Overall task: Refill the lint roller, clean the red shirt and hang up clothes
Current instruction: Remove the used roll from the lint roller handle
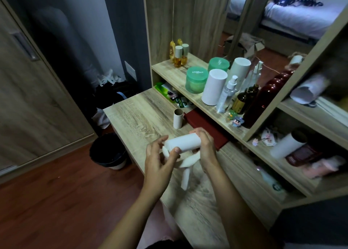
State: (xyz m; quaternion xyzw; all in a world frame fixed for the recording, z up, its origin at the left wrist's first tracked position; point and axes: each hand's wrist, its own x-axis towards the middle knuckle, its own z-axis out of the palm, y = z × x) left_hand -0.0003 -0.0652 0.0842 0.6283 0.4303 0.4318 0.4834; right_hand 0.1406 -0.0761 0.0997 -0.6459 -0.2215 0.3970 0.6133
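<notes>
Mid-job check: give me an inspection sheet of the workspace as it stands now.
Surface: wooden desk, mostly bare.
Job's things: white lint roll held over the desk; roller handle hanging below; empty cardboard core upright behind.
Clutter: green jars, white cylinder, spray bottle on the shelf.
Hands: left hand and right hand grip the roll's ends.
Cables: nothing seen.
Surroundings: black bin on the floor, mirror behind.
</notes>
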